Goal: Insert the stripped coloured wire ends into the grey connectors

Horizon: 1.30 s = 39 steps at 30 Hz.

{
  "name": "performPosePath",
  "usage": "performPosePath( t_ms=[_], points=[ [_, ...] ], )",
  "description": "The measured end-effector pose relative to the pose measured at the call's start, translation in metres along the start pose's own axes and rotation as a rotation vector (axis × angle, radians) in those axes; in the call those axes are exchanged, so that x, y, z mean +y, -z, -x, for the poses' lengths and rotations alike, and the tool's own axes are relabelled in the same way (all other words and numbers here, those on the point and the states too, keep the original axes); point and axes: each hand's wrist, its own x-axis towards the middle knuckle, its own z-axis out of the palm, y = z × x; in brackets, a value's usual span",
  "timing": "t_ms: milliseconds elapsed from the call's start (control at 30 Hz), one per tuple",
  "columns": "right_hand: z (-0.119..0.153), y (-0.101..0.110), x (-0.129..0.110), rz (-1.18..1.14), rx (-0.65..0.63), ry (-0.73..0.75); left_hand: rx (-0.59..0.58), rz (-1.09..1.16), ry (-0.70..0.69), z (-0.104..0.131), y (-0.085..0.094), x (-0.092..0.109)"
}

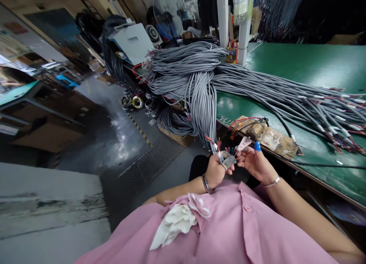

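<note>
Cables [202,100] are hanging off the bench [297,62], ends sitting clasped in the left hand [215,170]; the right hand [256,163], grip unclear, is apparently sorting wires [229,151], probably needing a fine pinch next.

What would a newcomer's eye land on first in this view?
Probably the big heap of grey cables at upper centre, fanning right across the green table and hanging down towards the hands. Next, the bright blue cover on a digit of the right hand, just right of the left hand, which grips cable ends. Below, white petals stand out on the pink shirt.
</note>
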Motion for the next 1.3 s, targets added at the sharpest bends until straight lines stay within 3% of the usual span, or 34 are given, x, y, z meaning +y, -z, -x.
performPosePath(
  t_ms=[100,200,300,467,567,733,900,1067,1300],
  points=[
    [0.011,0.004,-0.004,0.151,-0.074,-0.089,-0.048,-0.103,-0.003,0.004,0.005,-0.002],
    [0.015,0.001,-0.007,0.295,-0.048,-0.115,-0.095,-0.174,-0.017,0.006,0.008,-0.006],
    [0.015,-0.005,-0.008,0.431,0.002,-0.042,-0.158,-0.224,-0.041,0.005,0.010,-0.010],
    [0.017,-0.011,-0.005,0.613,-0.050,0.061,-0.386,-0.338,-0.050,0.000,0.014,-0.010],
    [0.022,-0.004,-0.002,0.638,-0.001,0.116,-0.317,-0.300,0.006,-0.002,0.015,-0.007],
    [0.027,0.004,0.008,0.515,0.037,0.079,-0.154,-0.151,0.048,-0.002,0.012,-0.003],
    [0.025,-0.008,0.018,0.484,0.167,0.216,-0.174,-0.149,0.038,-0.003,0.010,-0.003],
    [0.012,-0.014,0.017,0.471,0.103,0.140,-0.277,-0.169,0.068,0.000,0.014,-0.003],
    [0.005,-0.009,0.019,0.451,0.212,0.134,-0.140,-0.084,0.066,-0.001,0.015,-0.005]
  ],
)
